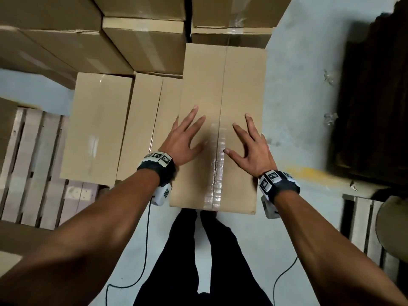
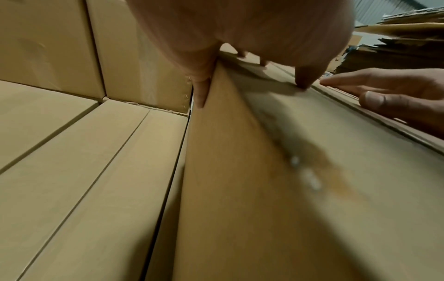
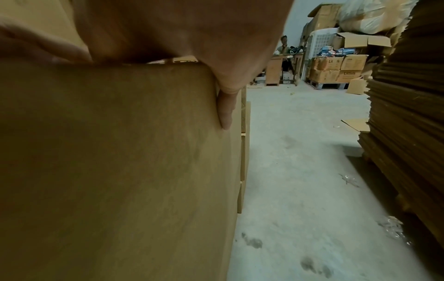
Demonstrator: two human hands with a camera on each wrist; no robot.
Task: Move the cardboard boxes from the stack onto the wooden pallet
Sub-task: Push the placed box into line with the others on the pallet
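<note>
1. Fingers of both hands are spread flat – left hand [image 1: 184,140] and right hand [image 1: 251,143] are pressed palm-down on the top face of the long cardboard box [image 1: 220,89], either side of the taped seam [image 1: 217,151]. Nothing is clenched or grasped; in the wrist views each little finger is seen hooked over a top side edge.
2. Box position: dead centre in the head view, its 12 o'clock end butted against the stack [image 1: 143,40], its 6 o'clock end overhanging toward the legs. Two more boxes [image 1: 99,127] lie flat at 9 o'clock, sitting on the wooden pallet [image 1: 28,164] at 8 o'clock.
3. Risk, judged: flat palms give friction only, no hold underneath. If the box is dragged further off its support, the near end could drop and tip onto the feet.
4. Risk, judged: smooth tape under the thumbs could let the palms slide; a side or bottom grip would likely be needed before any lift.
5. Risk, judged: the gap to the neighbouring box at 9 o'clock is tight – the left little finger could be pinched.
6. Materials: plain matte brown corrugated board, crisp rectangular edges; glossy clear tape, wrinkled at the near end; pale rough slats; dusty concrete floor [image 1: 298,96].
</note>
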